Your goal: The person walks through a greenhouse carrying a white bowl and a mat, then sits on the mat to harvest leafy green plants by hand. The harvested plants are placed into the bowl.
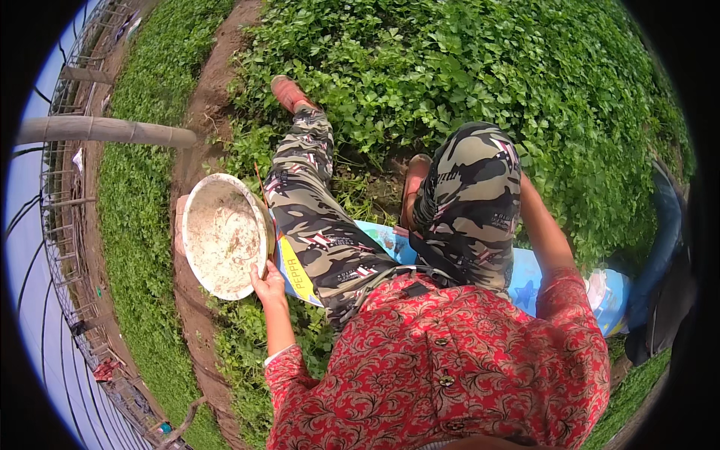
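Note:
My left hand [269, 284] grips the near rim of a round white plastic basin [225, 236], thumb on the inside. Brown dirt specks coat the basin's inner face, which is turned up toward me; I see no heap in it. My right forearm [543, 219] runs down beside my raised right knee [478, 169], and the hand itself is hidden behind that leg. Under me lies a long blue printed cushion or padded roll [526, 275] with cartoon figures and a yellow lettered patch [293, 270]. Leafy green plants, celery-like [416, 73], grow densely before my feet.
A bamboo pole [107, 130] stands at the left by a bare soil path [197, 146]. Past the path runs another planted bed [135, 197]. Behind the basin sits a pinkish block [181, 225]. Dark blue and black fabric [664, 270], possibly another person's clothing, shows at the right edge.

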`<action>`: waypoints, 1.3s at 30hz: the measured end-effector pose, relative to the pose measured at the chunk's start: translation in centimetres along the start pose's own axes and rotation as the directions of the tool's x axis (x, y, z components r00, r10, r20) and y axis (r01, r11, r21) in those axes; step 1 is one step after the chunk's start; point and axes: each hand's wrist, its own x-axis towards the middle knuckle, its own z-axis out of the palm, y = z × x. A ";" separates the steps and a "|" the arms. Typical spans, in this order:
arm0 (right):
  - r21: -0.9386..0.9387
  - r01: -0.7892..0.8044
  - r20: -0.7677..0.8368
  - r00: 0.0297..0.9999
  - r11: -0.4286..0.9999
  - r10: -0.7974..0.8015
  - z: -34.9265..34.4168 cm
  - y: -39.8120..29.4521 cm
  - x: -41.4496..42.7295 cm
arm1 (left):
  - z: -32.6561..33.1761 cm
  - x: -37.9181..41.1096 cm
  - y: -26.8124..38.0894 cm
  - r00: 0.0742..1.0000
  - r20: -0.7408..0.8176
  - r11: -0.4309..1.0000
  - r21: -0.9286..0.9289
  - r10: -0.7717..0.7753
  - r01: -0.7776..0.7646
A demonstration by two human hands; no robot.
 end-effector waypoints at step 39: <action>-0.489 -0.165 -0.093 0.986 0.857 0.137 5.9 16.0 22.3 | 23.4 3.1 -28.8 0.433 0.430 -0.602 -0.431 -0.792 -0.672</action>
